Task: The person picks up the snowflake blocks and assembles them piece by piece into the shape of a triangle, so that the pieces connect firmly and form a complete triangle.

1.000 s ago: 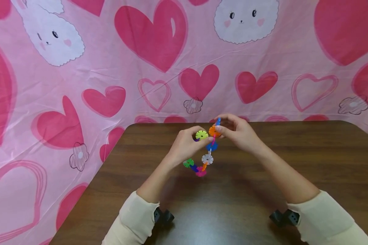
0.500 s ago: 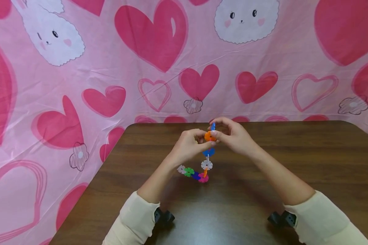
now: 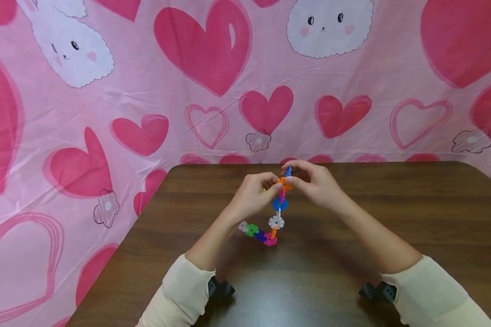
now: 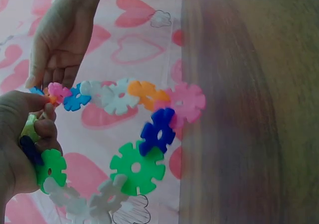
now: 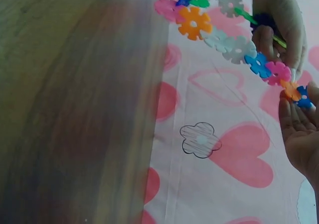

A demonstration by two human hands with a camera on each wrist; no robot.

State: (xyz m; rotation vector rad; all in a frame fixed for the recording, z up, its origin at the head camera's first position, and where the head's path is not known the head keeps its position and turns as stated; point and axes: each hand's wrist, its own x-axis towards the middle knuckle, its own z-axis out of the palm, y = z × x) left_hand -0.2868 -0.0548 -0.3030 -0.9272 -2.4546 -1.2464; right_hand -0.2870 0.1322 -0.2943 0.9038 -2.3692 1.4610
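A chain of interlocked, notched plastic flower discs hangs as a loop between my two hands. My left hand [image 3: 251, 194] grips its yellow-green disc [image 4: 31, 128] end, thumb and forefinger tips right at the orange disc [image 5: 291, 90]. A thin white edge [image 5: 293, 75] shows at those fingertips. With thumb and fingers, my right hand [image 3: 320, 184] pinches the other end at the orange disc and a blue disc [image 5: 303, 97]. Lower in the loop are a white disc [image 3: 276, 222], a pink disc [image 4: 185, 103], a dark blue disc [image 4: 158, 132] and a green disc [image 4: 137, 168].
Beneath the hands is a brown wooden table [image 3: 331, 281]. A pink cloth [image 3: 217, 59] printed with hearts hangs behind it and along its left side. Dark wrist cameras [image 3: 220, 290] are worn at both cream sleeves [image 3: 180, 293].
My hands have come closer together and slightly lower. The yellow-green disc has turned mostly behind my left hand, and the loop sags lower, with a whitish disc now showing at its left.
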